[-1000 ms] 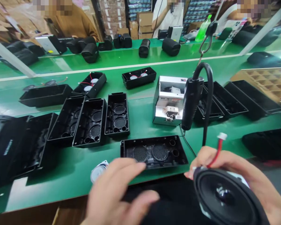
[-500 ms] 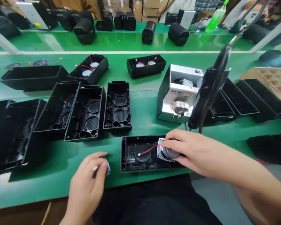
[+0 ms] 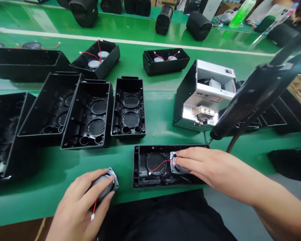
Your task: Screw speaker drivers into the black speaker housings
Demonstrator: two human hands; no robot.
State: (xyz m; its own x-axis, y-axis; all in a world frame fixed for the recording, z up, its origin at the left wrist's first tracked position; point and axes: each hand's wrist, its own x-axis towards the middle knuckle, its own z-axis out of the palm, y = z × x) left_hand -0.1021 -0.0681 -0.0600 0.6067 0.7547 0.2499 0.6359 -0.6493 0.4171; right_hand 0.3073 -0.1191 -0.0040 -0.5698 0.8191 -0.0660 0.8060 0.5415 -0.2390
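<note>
Head view: one camera looking down over the green worktop [image 3: 150,110].
Right hand [image 3: 203,164]: fingers are curling closed on a speaker [image 3: 178,164], pressing it into the right-hand opening of the housing [image 3: 140,167] near the front edge; its red wire [image 3: 160,165] is trailing left over the bare left grille [image 3: 155,163].
Left hand [image 3: 77,204]: fingers are closing loosely around a second speaker [image 3: 105,184] lying on the worktop.
Key relation: the second speaker is sitting just left of the housing, whose long axis is running left to right; the left hand is nearer the bare grille.
Around: empty shells [image 3: 127,107] are lying behind; a hanging driver [image 3: 251,100] is tilting over the metal box [image 3: 205,97].
</note>
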